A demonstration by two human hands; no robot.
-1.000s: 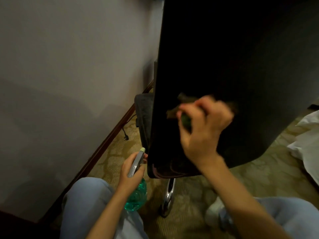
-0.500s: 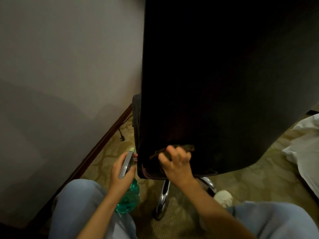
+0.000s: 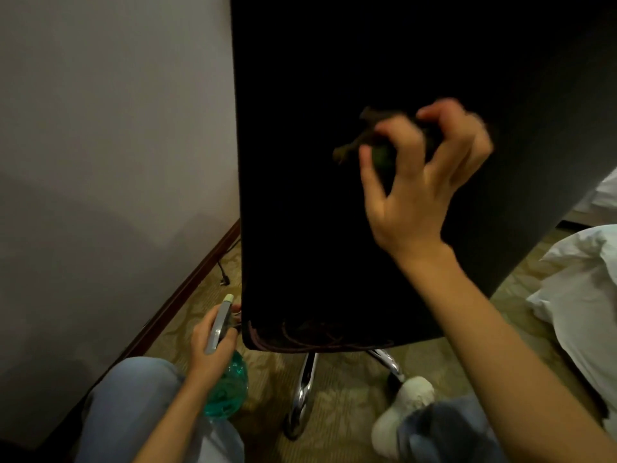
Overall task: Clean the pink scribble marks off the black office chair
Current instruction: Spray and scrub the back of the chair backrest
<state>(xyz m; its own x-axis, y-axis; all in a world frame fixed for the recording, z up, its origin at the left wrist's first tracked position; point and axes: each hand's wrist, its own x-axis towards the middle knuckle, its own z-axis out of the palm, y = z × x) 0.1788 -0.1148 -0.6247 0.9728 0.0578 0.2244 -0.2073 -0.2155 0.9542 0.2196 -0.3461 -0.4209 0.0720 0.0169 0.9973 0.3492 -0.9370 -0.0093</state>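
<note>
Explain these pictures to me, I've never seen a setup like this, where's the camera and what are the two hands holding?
There is no machine here: a person wears a camera on the head, so the one view looks down at their own hands. They are low on patterned carpet behind a black office chair. The right hand grips a dark cloth, blurred, against the chair's back. The left hand holds a green spray bottle beside the chair's left edge. Pink scribble marks show along the back's bottom edge, above a chrome chair leg. White bedding lies at the right.
</note>
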